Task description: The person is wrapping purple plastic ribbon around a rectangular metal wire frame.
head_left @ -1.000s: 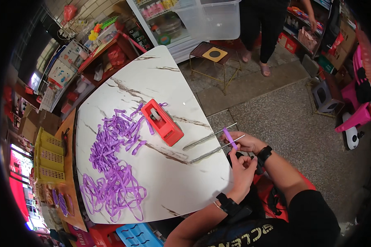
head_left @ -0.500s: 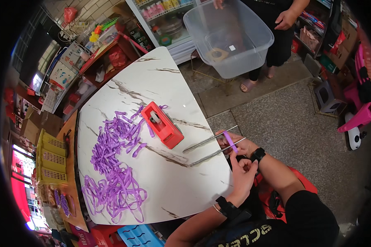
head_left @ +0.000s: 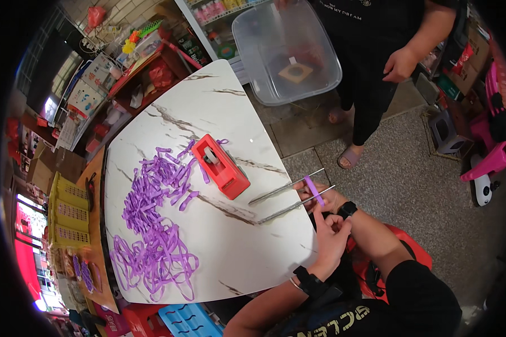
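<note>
Two thin metal rods (head_left: 281,213) lie side by side across the table's right edge, their tips sticking out past it. A short purple ribbon (head_left: 314,191) spans both rods near those tips. My right hand (head_left: 330,198) is behind the rods with its fingers closed at the ribbon, partly hidden by it. Below, my left hand (head_left: 330,241) holds its index fingertip against the ribbon's lower end, while its thumb and other fingers are curled together. Whatever that pinch holds is too small to make out. Left of the rods stands a red tape dispenser (head_left: 222,168).
Purple ribbon pieces (head_left: 154,185) are heaped on the marbled white table (head_left: 208,112), with longer loops (head_left: 157,261) nearer me. Another person (head_left: 371,50) stands beyond, by a clear plastic tub (head_left: 292,95). A blue stool (head_left: 190,321) is below the table's near edge.
The other person has stepped nearer and to the right, and the clear tub has shifted left. My hands, the rods and the ribbon stay almost in place.
</note>
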A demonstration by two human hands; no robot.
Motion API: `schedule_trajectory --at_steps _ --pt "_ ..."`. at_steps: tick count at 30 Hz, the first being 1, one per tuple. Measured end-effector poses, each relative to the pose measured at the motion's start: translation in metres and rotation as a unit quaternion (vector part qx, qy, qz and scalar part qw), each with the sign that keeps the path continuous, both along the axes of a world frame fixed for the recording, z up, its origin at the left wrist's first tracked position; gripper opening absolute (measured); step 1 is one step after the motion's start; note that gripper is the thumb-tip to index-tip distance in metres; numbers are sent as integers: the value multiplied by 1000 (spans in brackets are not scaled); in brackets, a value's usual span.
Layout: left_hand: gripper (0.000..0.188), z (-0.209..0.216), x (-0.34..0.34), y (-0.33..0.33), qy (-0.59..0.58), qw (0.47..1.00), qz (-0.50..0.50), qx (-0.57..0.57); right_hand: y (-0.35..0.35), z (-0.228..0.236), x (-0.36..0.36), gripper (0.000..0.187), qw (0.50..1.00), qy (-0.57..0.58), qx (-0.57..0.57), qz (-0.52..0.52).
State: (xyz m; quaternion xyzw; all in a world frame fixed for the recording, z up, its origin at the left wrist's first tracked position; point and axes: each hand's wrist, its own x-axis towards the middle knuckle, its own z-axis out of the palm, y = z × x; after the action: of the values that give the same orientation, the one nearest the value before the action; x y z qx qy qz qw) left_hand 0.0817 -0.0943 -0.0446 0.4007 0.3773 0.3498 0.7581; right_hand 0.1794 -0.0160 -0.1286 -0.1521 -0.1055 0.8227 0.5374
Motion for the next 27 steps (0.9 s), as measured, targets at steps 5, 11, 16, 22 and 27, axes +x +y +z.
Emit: schedule_trajectory --at_steps 5,11,16,22,27 --pt "64 1 -1 1 6 1000 -11 3 4 -19 0 17 996 56 66 16" --pt "64 1 0 0 3 1000 -7 0 5 -13 0 9 995 72 64 38" --pt "65 0 1 0 3 1000 -8 3 -2 -19 14 18 998 -40 28 -37" --pt "64 -1 -1 0 9 999 -23 23 -7 -8 32 22 990 -141 -3 -23" --pt "63 -2 -2 1 7 999 -25 18 -8 13 35 17 979 -201 -17 -19"
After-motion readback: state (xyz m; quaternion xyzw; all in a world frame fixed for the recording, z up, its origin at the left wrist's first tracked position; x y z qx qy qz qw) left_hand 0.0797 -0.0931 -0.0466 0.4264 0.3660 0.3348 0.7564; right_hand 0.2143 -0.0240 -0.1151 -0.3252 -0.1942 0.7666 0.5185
